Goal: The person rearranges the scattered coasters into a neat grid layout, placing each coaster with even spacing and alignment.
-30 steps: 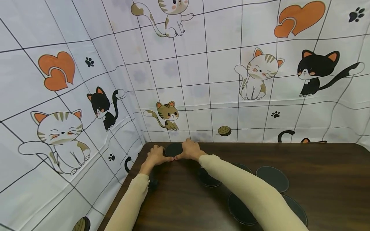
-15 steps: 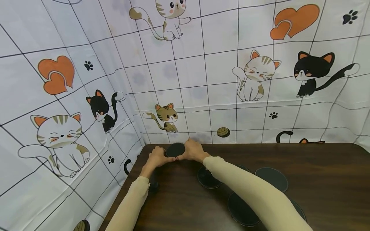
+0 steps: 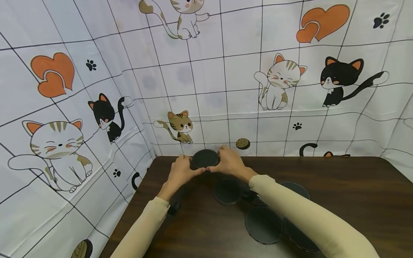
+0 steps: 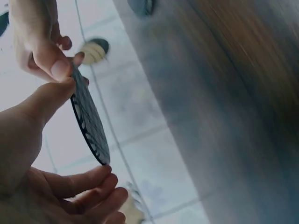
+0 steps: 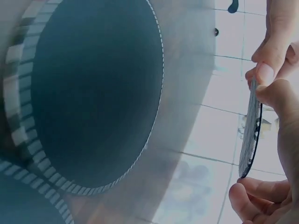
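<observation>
Both hands hold one thin round dark coaster point(image 3: 205, 158) by its edge, near the table's far left corner. My left hand point(image 3: 182, 170) grips its left side, thumb at the near edge and fingertips farther round the rim. On the other side my right hand point(image 3: 230, 161) grips it the same way, the two thumb tips close together. In the left wrist view the coaster point(image 4: 91, 121) shows a light patterned face and a black edge. The right wrist view also has it edge-on, with another large dark coaster point(image 5: 98, 93) with a stitched rim lying below.
Several similar dark round coasters lie on the brown table point(image 3: 355, 200), among them one coaster point(image 3: 227, 191) close to the hands and another coaster point(image 3: 264, 225) nearer. The right sleeve covers some. A small dark object point(image 3: 174, 208) shows beside the left wrist. A cat-print curtain point(image 3: 245, 89) hangs behind.
Both hands have moved to the right with the coaster, which now appears raised and more clear of the table's far edge. The view has shifted slightly.
</observation>
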Available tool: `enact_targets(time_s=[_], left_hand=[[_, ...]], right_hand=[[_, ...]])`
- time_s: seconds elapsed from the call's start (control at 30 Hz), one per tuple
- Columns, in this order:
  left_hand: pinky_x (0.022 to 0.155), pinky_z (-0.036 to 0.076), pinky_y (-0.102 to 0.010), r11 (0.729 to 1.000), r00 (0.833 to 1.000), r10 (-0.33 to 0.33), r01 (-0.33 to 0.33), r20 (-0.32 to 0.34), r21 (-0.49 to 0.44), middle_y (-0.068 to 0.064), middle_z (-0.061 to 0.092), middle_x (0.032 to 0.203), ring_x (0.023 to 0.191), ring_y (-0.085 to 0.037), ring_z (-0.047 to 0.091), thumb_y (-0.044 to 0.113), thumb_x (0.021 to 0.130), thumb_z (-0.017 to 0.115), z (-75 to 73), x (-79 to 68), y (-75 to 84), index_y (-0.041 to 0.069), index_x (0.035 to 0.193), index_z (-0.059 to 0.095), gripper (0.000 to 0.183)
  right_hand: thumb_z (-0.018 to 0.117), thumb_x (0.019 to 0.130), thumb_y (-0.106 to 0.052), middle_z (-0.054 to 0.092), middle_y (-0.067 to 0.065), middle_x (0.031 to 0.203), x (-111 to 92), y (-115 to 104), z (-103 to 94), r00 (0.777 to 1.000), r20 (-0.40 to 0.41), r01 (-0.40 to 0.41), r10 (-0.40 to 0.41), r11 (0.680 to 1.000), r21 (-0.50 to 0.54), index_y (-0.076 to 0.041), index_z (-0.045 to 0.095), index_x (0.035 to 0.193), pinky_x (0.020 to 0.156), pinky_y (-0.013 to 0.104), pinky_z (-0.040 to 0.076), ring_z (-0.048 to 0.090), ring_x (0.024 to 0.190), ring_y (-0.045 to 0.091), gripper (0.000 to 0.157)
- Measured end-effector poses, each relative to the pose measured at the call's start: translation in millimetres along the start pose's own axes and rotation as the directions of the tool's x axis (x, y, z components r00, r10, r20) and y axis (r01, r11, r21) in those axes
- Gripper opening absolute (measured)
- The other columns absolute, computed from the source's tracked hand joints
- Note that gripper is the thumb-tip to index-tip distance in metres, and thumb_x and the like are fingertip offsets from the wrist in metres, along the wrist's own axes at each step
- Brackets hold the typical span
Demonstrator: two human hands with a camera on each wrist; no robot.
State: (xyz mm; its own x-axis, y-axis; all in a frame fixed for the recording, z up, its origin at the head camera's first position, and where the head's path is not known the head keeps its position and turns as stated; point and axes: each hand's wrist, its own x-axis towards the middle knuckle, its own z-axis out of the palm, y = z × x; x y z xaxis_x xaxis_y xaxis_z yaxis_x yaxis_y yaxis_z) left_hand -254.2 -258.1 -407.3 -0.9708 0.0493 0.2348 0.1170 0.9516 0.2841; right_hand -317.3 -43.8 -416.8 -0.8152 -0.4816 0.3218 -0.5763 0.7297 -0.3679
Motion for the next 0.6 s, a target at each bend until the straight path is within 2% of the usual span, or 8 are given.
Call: enact_targets(time_s=[0.1, 0.33, 0.5, 0.6], left_hand=[[0.093, 0.044, -0.057, 1.000, 0.999, 0.010, -0.010, -0.037, -0.009, -0.018, 0.058, 0.115, 0.109, -0.034, 0.056, 0.063, 0.083, 0.077, -6.1, -8.4, 14.4, -0.005, 0.122, 0.068, 0.079], [0.093, 0.047, -0.055, 0.999, 0.997, 0.047, -0.047, -0.061, 0.002, -0.018, 0.056, 0.117, 0.107, -0.035, 0.057, 0.062, 0.084, 0.076, -15.5, -32.9, 46.0, -0.006, 0.119, 0.066, 0.077], [0.089, 0.048, -0.054, 0.998, 0.996, 0.060, -0.059, -0.071, 0.019, -0.017, 0.055, 0.114, 0.102, -0.034, 0.058, 0.059, 0.082, 0.080, -21.1, -59.3, 67.2, -0.005, 0.118, 0.064, 0.075], [0.088, 0.049, -0.054, 0.997, 0.995, 0.078, -0.079, -0.065, 0.001, -0.016, 0.056, 0.112, 0.100, -0.033, 0.059, 0.059, 0.082, 0.081, -22.5, -76.3, 75.4, -0.005, 0.118, 0.064, 0.075]], right_hand=[[0.082, 0.074, -0.064, 0.061, 0.010, 0.114, -13.4, 3.0, -11.8, 0.999, -0.039, 0.025, -0.024, 1.000, 0.011, 0.000, 0.070, 0.117, 0.076, 0.040, 0.056, 0.065, 0.089, 0.027, 0.078], [0.083, 0.074, -0.062, 0.061, 0.012, 0.116, -48.0, 4.4, -33.5, 0.989, -0.121, 0.083, -0.082, 0.996, 0.007, 0.001, 0.070, 0.117, 0.085, 0.048, 0.051, 0.062, 0.095, 0.032, 0.078], [0.084, 0.074, -0.061, 0.061, 0.013, 0.122, -80.5, 2.7, -38.9, 0.986, -0.146, 0.085, -0.080, 0.996, 0.027, 0.001, 0.070, 0.118, 0.087, 0.049, 0.047, 0.060, 0.094, 0.030, 0.077], [0.085, 0.073, -0.059, 0.061, 0.011, 0.124, -102.3, -0.9, -41.0, 0.986, -0.154, 0.068, -0.061, 0.997, 0.043, 0.000, 0.070, 0.116, 0.083, 0.047, 0.048, 0.059, 0.091, 0.027, 0.075]])
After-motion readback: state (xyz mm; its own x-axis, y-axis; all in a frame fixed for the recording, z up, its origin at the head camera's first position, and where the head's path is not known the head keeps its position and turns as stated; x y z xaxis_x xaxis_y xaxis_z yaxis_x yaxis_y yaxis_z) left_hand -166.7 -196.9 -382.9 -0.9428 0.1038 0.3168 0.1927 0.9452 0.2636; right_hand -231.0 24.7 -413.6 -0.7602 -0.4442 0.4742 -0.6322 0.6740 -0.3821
